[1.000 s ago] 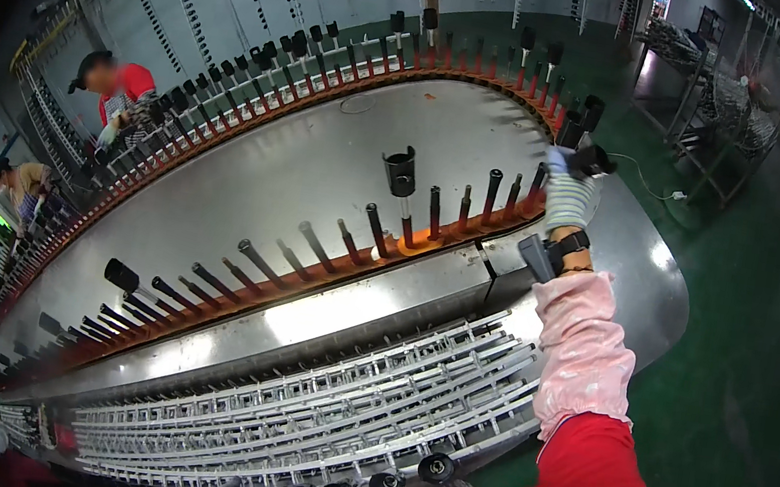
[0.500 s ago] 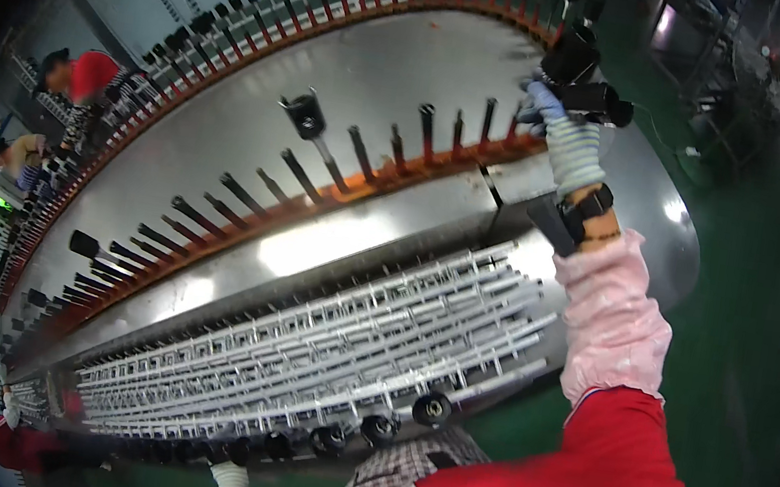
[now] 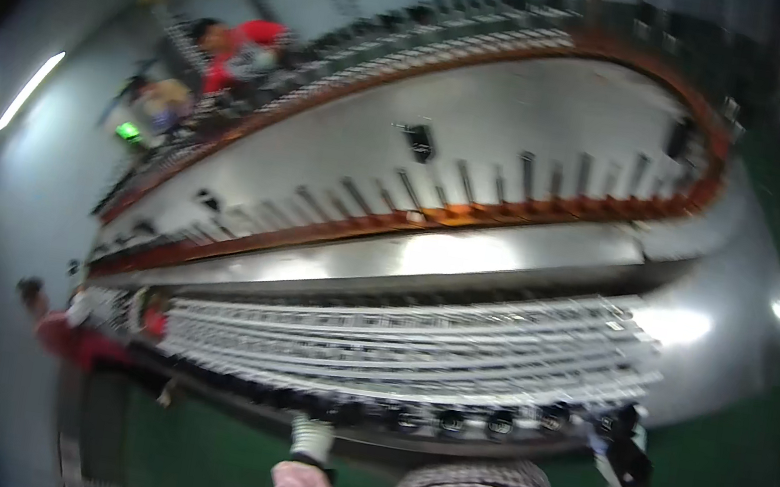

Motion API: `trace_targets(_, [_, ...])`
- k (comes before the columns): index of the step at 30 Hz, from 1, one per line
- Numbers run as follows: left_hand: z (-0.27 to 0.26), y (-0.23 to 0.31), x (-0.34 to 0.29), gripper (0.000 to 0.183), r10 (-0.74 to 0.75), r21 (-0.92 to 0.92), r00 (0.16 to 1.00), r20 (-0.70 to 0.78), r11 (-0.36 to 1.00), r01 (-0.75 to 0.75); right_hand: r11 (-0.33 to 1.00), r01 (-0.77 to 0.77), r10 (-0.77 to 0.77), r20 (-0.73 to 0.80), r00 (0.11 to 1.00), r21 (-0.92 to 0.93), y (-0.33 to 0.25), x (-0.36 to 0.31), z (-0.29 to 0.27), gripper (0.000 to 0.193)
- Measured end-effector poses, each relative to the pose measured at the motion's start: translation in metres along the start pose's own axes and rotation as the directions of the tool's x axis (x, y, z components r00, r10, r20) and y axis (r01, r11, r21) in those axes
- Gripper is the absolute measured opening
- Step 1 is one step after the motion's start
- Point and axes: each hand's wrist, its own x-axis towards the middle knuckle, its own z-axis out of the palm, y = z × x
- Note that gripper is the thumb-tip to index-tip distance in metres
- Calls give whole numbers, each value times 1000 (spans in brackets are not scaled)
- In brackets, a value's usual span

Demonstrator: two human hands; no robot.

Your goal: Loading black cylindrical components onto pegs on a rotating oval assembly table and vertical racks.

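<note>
My right hand [image 3: 602,444], in a pale glove, is at the near right end of a rack of white rods [image 3: 413,358]. It appears closed around dark, cup-shaped parts [image 3: 629,463], though motion blurs its fingers. My left hand [image 3: 314,431], in a white ribbed glove, reaches the rack's near edge, left of my body. Its fingers are hidden among the black round parts [image 3: 451,421] that line this edge.
Beyond the rack, an orange-brown conveyor track [image 3: 445,213] carries upright dark holders and loops round a metal table [image 3: 571,109]. One black cup [image 3: 418,142] stands on a holder. A person in red [image 3: 237,54] works across the track; another person [image 3: 59,330] is at far left.
My right hand has come back from the track's right end to the rack's near right corner, along with dark cup-shaped parts. The view has swung left; my left hand stays at the rack's edge.
</note>
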Motion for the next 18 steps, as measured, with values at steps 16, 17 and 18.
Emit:
trace_targets(16, [-65, -24, -136, 35, -486, -910, 839, 245, -414, 26, 671, 373, -300, 225, 927, -641, 67, -40, 28, 26])
trace_targets(17, [-64, -48, -142, 36, -534, -885, 797, 283, -466, 3, 668, 375, -317, 210, 925, -643, 58, -39, 32, 26])
trace_targets(18, [-50, -75, -142, 36, -573, -872, 757, 314, -490, -10, 666, 376, -337, 190, 922, -644, 49, -38, 35, 27])
